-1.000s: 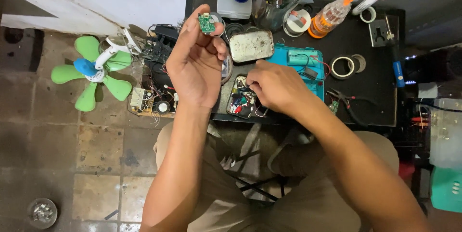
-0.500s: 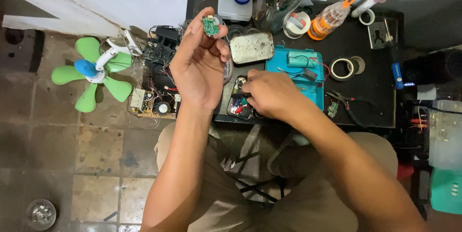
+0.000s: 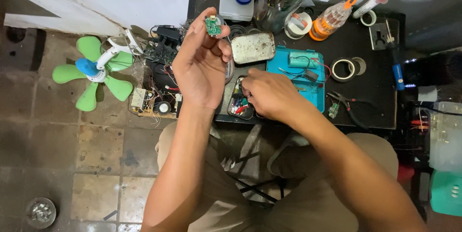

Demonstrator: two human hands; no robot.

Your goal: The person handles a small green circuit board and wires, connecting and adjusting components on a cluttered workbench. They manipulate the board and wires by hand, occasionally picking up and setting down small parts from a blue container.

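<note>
Left hand (image 3: 202,68): raised above the desk edge, back of hand to the camera, thumb and fingertips pinching a small green circuit board (image 3: 212,25) by its lower part.
Circuit board: upright in that pinch, held in the air over the near-left part of the black worktop (image 3: 370,92), not touching anything else.
Right hand (image 3: 269,92): low on the desk, fingers curled down into a small dark parts tray (image 3: 237,102); whether they grip a piece I cannot tell, fingertips hidden.
Parts tray: at the front edge of the worktop, just left of the right hand, holds small red, blue and green bits.
Teal case (image 3: 301,75): open, just behind the right hand, wires and a small black part inside.
Metal tin (image 3: 253,47): rusty, flat, beside the raised left hand, behind the tray.
Tape rolls (image 3: 344,68): right of the teal case, near it.
Orange-capped bottle (image 3: 329,20): lying tilted at the back of the worktop.
Pliers (image 3: 344,101): right of the right hand, near the front edge.
Green fan (image 3: 94,70): on the tiled floor, well left of the desk.
Loose boards and wires (image 3: 154,102): on the floor between the fan and the desk.
</note>
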